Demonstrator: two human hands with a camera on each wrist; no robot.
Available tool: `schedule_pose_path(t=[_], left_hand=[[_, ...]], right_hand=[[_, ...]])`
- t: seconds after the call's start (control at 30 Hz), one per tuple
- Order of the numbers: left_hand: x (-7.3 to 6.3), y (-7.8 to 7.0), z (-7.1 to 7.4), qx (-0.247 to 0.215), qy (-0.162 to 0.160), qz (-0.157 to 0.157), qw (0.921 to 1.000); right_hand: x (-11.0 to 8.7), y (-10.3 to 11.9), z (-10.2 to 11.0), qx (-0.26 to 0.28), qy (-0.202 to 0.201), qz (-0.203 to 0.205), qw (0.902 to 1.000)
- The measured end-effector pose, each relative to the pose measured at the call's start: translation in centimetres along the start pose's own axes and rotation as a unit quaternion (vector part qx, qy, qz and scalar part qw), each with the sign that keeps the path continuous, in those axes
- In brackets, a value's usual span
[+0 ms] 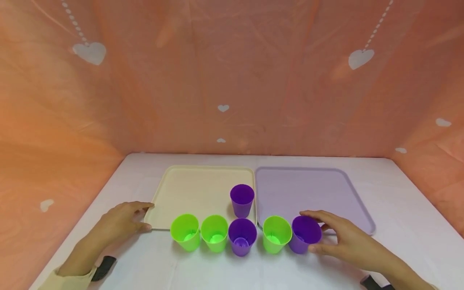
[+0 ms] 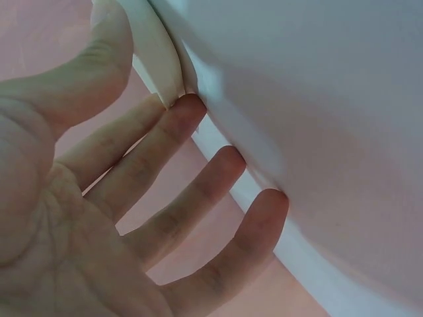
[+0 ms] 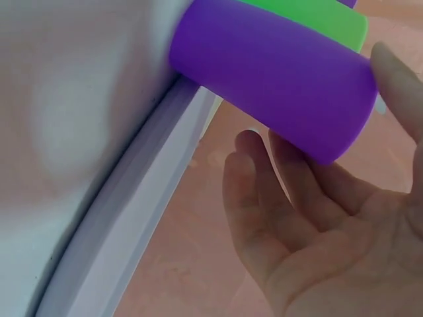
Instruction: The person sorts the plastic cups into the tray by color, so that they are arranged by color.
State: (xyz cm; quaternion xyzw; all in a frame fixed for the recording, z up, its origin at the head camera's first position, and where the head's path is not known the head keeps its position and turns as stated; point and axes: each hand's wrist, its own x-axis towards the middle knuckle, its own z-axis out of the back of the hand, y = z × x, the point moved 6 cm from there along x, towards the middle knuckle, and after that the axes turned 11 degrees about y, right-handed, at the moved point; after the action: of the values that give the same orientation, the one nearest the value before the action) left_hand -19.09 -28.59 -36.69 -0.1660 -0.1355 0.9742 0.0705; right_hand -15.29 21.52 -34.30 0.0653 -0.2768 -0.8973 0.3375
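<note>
At the right end of a front row of cups, my right hand [image 1: 340, 237] holds a purple cup [image 1: 306, 235]; its thumb is at the near side and its fingers reach round the far side. In the right wrist view the thumb meets the rim of this purple cup [image 3: 277, 72]. My left hand [image 1: 119, 223] is at the left edge of the cream tray [image 1: 188, 177], fingers loosely bent and holding nothing. The left wrist view shows its fingertips [image 2: 188, 109] against the white tabletop beside the tray's corner [image 2: 158, 53].
Leftward from the held cup stand a green cup [image 1: 277, 235], another purple cup [image 1: 242, 237] and two more green cups, one at the row's end [image 1: 185, 233]. A further purple cup [image 1: 242, 201] stands on the cream tray. A lilac tray [image 1: 308, 185] adjoins it. Orange cloth [image 1: 253, 80] encloses the table.
</note>
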Motion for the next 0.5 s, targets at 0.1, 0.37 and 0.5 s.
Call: schedule_pose_path(t=[0.1,0.37,0.5], left_hand=[[-0.1,0.0,0.0,0.001,-0.002,-0.003,1.0],[-0.5,-0.1,0.1,0.009,-0.025,-0.009,0.9996],[-0.5,-0.3,0.2,0.007,-0.032,-0.016,0.9993]], right_hand=[[-0.1,0.1,0.2,0.004,-0.003,-0.015,0.9999],[0.5,1.3,2.6,-0.016,-0.007,-0.031,0.9994],[0.8,2.0,4.4,-0.027,-0.005,-0.06,0.9978]])
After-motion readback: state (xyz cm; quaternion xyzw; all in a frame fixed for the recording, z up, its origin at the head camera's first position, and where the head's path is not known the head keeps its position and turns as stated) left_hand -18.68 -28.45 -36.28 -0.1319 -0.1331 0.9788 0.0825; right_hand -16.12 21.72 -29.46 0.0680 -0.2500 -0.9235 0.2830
